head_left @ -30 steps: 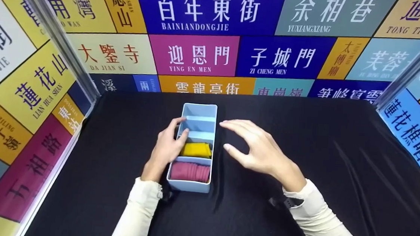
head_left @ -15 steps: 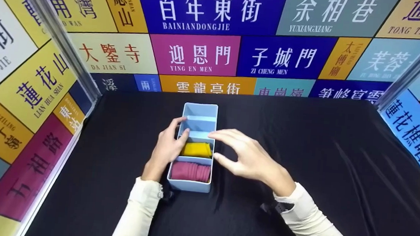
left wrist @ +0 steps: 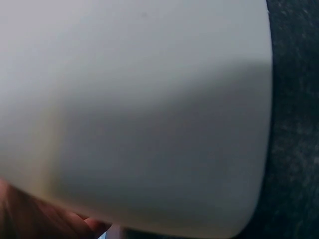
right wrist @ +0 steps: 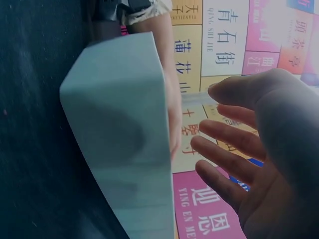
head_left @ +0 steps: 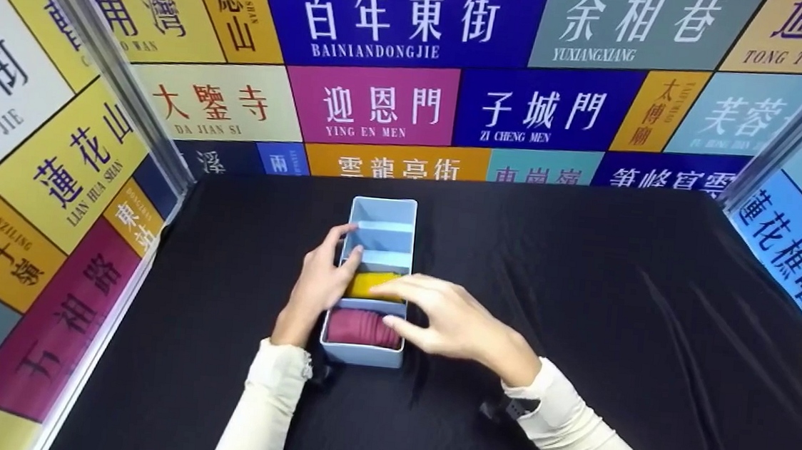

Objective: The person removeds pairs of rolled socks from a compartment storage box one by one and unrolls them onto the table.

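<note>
A long light-blue divided storage box (head_left: 369, 355) stands on the black cloth. Its front compartment holds a dark pink rolled cloth (head_left: 358, 327), and the one behind it a yellow folded cloth (head_left: 368, 284). My left hand (head_left: 318, 276) holds the box's left rim, thumb and index finger over the edge. In the left wrist view the box's side wall (left wrist: 149, 124) fills most of the picture. My right hand (head_left: 454, 322) hovers over the box's right side, fingers loosely bent, thumb near the pink cloth. In the right wrist view its fingers are spread, apart from the box.
The black cloth (head_left: 582, 282) covers the whole table. Behind it and at the sides stand walls of coloured signs (head_left: 374, 108), with clear upright posts at the corners. The box's two rear compartments (head_left: 384, 213) show bare light-blue insides.
My right hand has come left and toward the front, from beside the box to over its yellow and pink cloths. The left hand and the box have stayed in place.
</note>
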`<state>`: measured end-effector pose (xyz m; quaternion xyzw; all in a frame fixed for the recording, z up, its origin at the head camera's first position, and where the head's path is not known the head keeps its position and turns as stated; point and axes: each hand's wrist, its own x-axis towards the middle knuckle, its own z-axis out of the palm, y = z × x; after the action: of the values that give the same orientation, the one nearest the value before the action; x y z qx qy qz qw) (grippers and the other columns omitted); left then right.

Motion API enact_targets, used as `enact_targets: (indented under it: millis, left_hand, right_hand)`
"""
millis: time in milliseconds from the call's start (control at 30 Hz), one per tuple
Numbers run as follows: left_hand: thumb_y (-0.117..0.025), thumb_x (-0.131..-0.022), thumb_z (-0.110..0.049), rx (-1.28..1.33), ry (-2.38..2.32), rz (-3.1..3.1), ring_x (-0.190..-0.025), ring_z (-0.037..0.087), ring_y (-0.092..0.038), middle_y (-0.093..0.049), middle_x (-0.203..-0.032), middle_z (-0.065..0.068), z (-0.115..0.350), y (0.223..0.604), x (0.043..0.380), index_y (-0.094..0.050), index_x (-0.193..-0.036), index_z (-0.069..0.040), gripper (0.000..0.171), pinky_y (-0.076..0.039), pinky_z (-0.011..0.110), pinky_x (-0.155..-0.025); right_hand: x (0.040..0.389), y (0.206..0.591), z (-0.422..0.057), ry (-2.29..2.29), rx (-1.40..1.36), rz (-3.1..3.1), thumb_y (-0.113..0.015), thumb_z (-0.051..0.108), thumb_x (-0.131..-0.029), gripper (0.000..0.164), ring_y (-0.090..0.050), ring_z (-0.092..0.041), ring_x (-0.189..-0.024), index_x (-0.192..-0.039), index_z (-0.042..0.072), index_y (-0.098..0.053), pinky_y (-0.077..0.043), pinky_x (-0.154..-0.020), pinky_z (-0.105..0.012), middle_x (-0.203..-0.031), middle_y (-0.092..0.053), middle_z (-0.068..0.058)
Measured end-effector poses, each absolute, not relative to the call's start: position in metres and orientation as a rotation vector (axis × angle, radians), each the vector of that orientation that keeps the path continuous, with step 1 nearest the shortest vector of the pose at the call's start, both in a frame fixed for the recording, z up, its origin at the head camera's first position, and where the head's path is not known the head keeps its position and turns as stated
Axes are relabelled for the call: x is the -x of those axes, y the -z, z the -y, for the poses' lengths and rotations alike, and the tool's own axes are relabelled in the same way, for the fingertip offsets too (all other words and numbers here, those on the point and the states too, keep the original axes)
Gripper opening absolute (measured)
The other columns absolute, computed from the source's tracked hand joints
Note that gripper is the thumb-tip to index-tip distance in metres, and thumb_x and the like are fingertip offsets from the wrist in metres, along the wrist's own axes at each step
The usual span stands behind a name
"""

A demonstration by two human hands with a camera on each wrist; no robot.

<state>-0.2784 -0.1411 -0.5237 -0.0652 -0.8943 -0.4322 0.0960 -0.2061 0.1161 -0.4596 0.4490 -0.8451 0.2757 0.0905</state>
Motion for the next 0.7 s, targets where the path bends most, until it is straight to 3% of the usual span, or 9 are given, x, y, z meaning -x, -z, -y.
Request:
enact_targets:
  millis: [233,367,700]
  left_hand:
    - [-0.064,-0.107,-0.042,0.197,1.288,2.643,-0.136,0.029,-0.066,-0.069,-0.148,0.008,0.141,0.524,0.279,-0.058,-0.153,-0.029,0.049,-0.050,0.053,-0.115]
    - [-0.065,-0.106,-0.042,0.182,1.281,2.646,-0.133,0.029,-0.067,-0.071,-0.144,0.010,0.141,0.523,0.278,-0.059,-0.153,-0.030,0.048,-0.051,0.052,-0.114]
    - [-0.064,-0.107,-0.043,0.179,1.285,2.654,-0.135,0.028,-0.066,-0.069,-0.147,0.008,0.142,0.524,0.278,-0.057,-0.154,-0.030,0.049,-0.051,0.053,-0.115]
  right_hand:
    - [0.202,0.468,-0.107,-0.749,-1.378,2.541,-0.070,0.034,-0.105,0.032,-0.073,-0.011,-0.119,-0.135,0.024,-0.076,-0.060,-0.099,-0.037,-0.130,-0.078,0.009]
    - [0.201,0.472,-0.103,-0.683,-1.381,2.537,-0.070,0.035,-0.104,0.029,-0.074,-0.009,-0.110,-0.131,0.025,-0.077,-0.056,-0.091,-0.037,-0.123,-0.079,0.011]
    - [0.201,0.477,-0.097,-0.610,-1.347,2.557,-0.073,0.033,-0.102,0.024,-0.074,-0.005,-0.105,-0.124,0.026,-0.080,-0.047,-0.089,-0.037,-0.116,-0.081,0.013]
